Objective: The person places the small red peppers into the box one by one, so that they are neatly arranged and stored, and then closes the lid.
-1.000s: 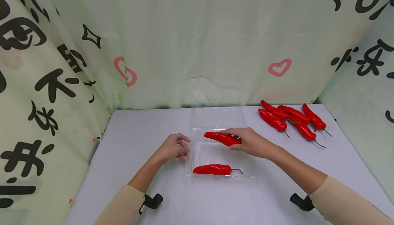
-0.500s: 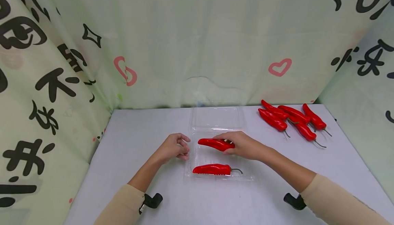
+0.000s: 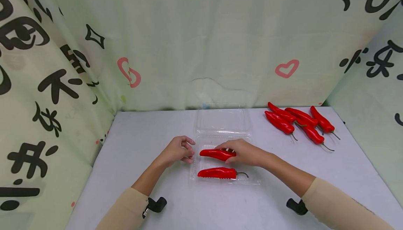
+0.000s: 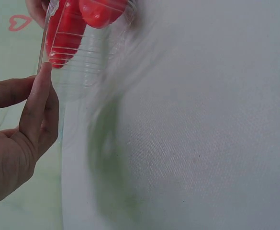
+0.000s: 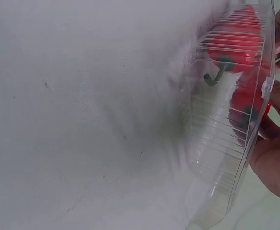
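My right hand (image 3: 247, 153) holds a red chili pepper (image 3: 211, 153) by its stem end, thumb on one side and fingers on the other. The pepper lies level over the tray of a hinged clear plastic box (image 3: 256, 182). A second red pepper (image 3: 216, 173) rests along the near side of that tray, its stem to the right. At the box's left edge is my left hand (image 3: 179, 150), fingers loosely bent; in the left wrist view a fingertip (image 4: 45, 72) meets the rim. Through the clear wall, the right wrist view shows both peppers' stem ends.
Several more red peppers (image 3: 280, 122) lie in a loose group at the table's back right. The box's lid (image 3: 223, 121) is folded back toward the rear curtain (image 3: 201, 48). Everything stands on a white-covered table (image 3: 148, 128).
My right hand has brought the held pepper down and to the left, closer to the one in the tray. The left hand stays at the box's edge.
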Motion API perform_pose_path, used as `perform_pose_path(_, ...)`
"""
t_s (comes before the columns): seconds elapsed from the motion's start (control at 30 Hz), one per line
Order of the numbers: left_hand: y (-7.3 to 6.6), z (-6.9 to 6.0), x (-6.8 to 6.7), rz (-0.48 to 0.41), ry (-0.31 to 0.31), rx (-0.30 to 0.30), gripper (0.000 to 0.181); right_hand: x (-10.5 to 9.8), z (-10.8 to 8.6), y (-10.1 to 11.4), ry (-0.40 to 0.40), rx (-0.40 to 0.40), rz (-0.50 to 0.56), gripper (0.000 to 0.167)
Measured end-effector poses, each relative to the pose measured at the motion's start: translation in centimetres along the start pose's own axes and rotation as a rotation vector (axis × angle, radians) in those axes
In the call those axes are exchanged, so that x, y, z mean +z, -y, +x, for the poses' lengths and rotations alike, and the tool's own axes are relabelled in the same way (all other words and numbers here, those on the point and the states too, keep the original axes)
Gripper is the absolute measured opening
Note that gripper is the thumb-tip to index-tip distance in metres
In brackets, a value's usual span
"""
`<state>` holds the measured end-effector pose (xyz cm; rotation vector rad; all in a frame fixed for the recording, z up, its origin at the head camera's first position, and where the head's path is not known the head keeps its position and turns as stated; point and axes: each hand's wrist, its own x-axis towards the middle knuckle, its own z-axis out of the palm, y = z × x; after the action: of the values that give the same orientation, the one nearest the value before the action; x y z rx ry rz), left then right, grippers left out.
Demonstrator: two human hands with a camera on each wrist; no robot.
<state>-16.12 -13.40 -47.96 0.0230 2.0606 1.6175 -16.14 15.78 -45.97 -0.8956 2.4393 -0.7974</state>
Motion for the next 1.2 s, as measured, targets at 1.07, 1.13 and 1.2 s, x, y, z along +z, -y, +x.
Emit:
perform_pose_path(1.07, 0.1, 0.1, 0.0, 0.007, -0.002, 0.005, 0.035, 1.6, 0.4, -0.5, 0.047, -0.023, 0.055, 0.044)
perform_pose_path(1.13, 0.1, 0.2, 0.0, 0.01, -0.003, 0.006, 0.035, 1.7, 0.3, -0.6, 0.054, -0.026, 0.06, 0.043)
perform_pose_path(1.2, 0.1, 0.2, 0.0, 0.011, -0.005, 0.006, 0.035, 1.7, 0.3, -0.7, 0.061, -0.033, 0.068, 0.043)
